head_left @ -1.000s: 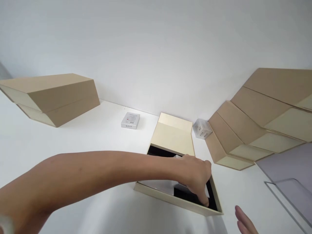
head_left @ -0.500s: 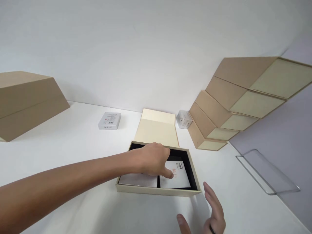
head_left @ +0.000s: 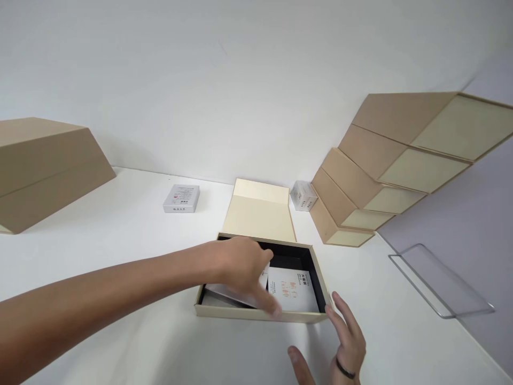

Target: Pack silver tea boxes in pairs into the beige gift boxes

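An open cream gift box with a black lining lies on the white table, its lid folded back flat behind it. Inside it lie two small white packets, one on the right with red print. My left hand reaches into the box and grips the left white packet, which is tilted up at its near edge. My right hand is at the box's near right corner, fingers spread and touching its outer wall, holding nothing. A dark band shows on its wrist.
Stacked tan boxes rise at the right and another tan stack stands at the far left. A small white packet lies behind the box on the left, another at the lid's right. A clear tray sits at right.
My left hand has shifted left from the right packet to the left one and tilted it up. My right hand has come up to the box's corner.
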The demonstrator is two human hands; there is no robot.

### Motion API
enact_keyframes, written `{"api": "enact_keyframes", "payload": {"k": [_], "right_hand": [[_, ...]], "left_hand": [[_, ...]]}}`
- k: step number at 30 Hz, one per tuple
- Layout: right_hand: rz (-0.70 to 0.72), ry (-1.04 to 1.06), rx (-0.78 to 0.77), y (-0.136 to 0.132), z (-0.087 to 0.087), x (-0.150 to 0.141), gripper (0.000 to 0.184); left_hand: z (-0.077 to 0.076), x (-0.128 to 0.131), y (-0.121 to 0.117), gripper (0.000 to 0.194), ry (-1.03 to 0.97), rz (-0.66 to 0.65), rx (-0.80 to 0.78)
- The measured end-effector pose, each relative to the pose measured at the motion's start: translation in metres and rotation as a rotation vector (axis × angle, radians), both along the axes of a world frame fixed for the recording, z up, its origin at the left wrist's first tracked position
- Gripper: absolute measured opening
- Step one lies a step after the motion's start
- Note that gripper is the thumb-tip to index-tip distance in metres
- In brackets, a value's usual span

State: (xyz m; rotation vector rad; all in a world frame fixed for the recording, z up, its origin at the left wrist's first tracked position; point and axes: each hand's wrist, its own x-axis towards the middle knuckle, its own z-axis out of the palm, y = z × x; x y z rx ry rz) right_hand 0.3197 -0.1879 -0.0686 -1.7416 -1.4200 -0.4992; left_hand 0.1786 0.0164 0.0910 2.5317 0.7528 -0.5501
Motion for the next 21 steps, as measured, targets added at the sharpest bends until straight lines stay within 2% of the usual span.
{"api": "enact_keyframes", "payload": {"k": [5, 9, 13, 16, 21], "right_hand": [[0.034, -0.102, -0.083, 0.004, 0.015, -0.004, 0.058], [-0.005, -0.044, -0.153, 0.009, 0.020, -0.013, 0.052], [-0.010, -0.165, -0.212, 0.013, 0.016, -0.014, 0.052], [0.024, -0.253, -0.216, 0.013, 0.012, -0.010, 0.053], [-0.006, -0.205, -0.222, 0.011, 0.010, -0.013, 0.053]], "left_hand": [[0.000, -0.022, 0.001, 0.080, 0.058, 0.000, 0.062], [-0.003, -0.024, -0.003, 0.096, 0.059, -0.036, 0.068], [-0.003, -0.019, -0.005, 0.074, 0.088, -0.109, 0.089], [-0.004, -0.014, -0.004, 0.074, 0.069, -0.172, 0.065], [-0.005, -0.009, -0.006, 0.074, 0.111, -0.243, 0.055]]}}
